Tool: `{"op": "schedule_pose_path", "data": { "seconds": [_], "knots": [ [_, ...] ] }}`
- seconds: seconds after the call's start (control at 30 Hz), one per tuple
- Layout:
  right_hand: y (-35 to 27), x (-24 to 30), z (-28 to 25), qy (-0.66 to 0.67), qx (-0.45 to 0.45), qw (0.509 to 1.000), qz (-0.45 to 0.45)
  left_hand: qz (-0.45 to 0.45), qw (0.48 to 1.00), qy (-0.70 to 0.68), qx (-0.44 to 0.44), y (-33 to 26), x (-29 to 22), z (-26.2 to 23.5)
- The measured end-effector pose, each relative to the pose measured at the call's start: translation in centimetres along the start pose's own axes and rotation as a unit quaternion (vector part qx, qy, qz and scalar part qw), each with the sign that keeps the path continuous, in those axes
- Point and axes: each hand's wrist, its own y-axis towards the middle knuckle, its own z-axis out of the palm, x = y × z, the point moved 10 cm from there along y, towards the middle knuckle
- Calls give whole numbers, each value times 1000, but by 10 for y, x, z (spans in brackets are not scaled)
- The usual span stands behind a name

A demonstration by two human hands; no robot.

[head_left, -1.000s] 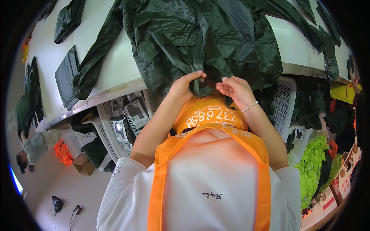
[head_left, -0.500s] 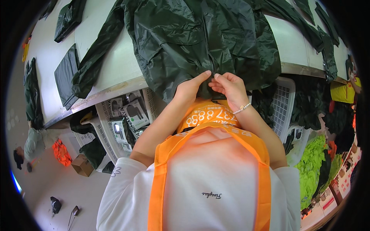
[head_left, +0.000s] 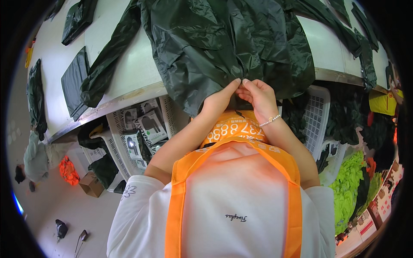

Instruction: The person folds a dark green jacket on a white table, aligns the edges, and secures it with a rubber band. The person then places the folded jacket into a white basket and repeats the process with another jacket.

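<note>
A dark green, shiny rain jacket (head_left: 193, 53) lies front up over the table's near edge, with its lower hem hanging toward me. Its dark zipper (head_left: 237, 53) runs down the front to my fingers. My left hand (head_left: 221, 98) pinches the jacket's front at the bottom of the zipper. Right beside it, my right hand (head_left: 260, 98), with a beaded bracelet at the wrist, pinches the same spot, fingers curled. The thumbs nearly touch; the zipper's end between them is too small to make out.
Folded dark green garments (head_left: 75, 84) lie on the white table (head_left: 124, 73) to the left. Below its edge stand a white crate (head_left: 118, 142) of packaged items and another white crate (head_left: 316, 116). Bright yellow-green clothing (head_left: 346, 185) is heaped at right; a cardboard box (head_left: 91, 184) sits on the floor.
Both hands have shifted slightly to the right, along with the zipper's lower end and the jacket's hem. The fingertips have come closer together, still pinching.
</note>
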Motion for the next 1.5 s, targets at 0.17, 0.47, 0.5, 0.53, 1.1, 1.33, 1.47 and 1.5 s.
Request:
{"op": "schedule_pose_path", "data": {
  "seconds": [0.17, 0.47, 0.5, 0.53, 1.1, 1.33, 1.47, 1.5],
  "knots": [
    [0, 4, 0, -68, -2, 997, -30, -181, 921, -343, 11, 26, 62, -19],
    [-18, 24, 80, -782, 174, 483, -355, -222, 949, 210, 76, 9, 69, -45],
    [-23, 21, 92, -788, 243, 413, -387, -45, 951, 294, 79, 22, 52, -50],
    [-17, 21, 96, -795, 277, 400, -363, -2, 948, 316, 37, 22, 53, -58],
    [275, 317, 251, -819, -80, 214, -526, 62, 902, 425, -49, 20, 139, -80],
    [325, 304, 222, -658, -110, 525, -528, -44, 886, 462, 11, 36, 196, -92],
    [374, 273, 144, -439, 1, 868, -232, -270, 797, 492, 224, -13, 82, -88],
    [373, 261, 141, -362, 27, 916, -168, -212, 815, 480, 246, -1, 41, -76]
  ]
}}
